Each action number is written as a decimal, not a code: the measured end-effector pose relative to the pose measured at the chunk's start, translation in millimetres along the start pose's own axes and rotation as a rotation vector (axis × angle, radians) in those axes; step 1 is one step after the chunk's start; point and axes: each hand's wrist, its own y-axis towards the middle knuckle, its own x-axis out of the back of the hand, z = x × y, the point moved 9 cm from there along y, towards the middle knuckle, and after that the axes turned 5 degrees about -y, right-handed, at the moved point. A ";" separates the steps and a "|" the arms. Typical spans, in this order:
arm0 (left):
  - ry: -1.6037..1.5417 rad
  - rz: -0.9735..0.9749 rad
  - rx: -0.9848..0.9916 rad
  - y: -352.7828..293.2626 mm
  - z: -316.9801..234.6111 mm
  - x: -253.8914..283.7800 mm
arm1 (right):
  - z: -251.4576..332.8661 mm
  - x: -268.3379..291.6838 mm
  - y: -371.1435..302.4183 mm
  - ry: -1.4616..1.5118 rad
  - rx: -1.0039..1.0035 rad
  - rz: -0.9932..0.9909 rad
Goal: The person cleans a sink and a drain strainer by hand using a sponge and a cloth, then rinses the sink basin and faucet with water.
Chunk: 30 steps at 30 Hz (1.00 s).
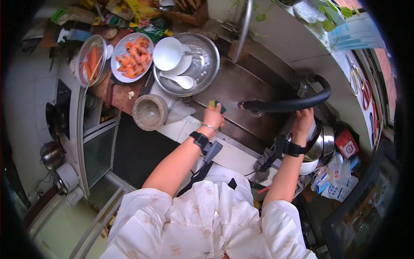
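Scrubbing the sink (pixel 224 88) seemed in hand: left fingers (pixel 217 109) wrapped a sponge (pixel 211 103), right fingers (pixel 305 113) curled near the hose (pixel 282 105) (grip unclear); next, firm wiping seemed needed.

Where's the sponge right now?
In the head view, the sponge is in the left hand, above the near side of the sink, left of the black hose.

Wht top (pixel 185 222), faint brn print (pixel 209 189); silver bangle (pixel 210 127) nr L hand (pixel 212 115), blk strap (pixel 199 139) w/ gry box (pixel 213 151) behind; blk band (pixel 295 149) nr R hand (pixel 303 125)
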 end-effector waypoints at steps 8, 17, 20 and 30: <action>-0.037 0.008 0.079 -21.2 0.4 -2.1 | 20.9 -9.4 -6.8 -0.201 -0.076 0.119; -0.002 0.079 0.085 -43.3 -5.8 -9.6 | 3.3 -6.4 -44.9 -0.463 -0.178 0.081; 0.043 0.080 0.042 -54.2 -17.2 -9.6 | -25.4 -31.1 -85.6 -0.659 -0.206 0.266; -0.160 0.148 -0.168 -26.3 -26.3 27.0 | -96.6 -83.5 -172.9 -0.974 -0.173 0.642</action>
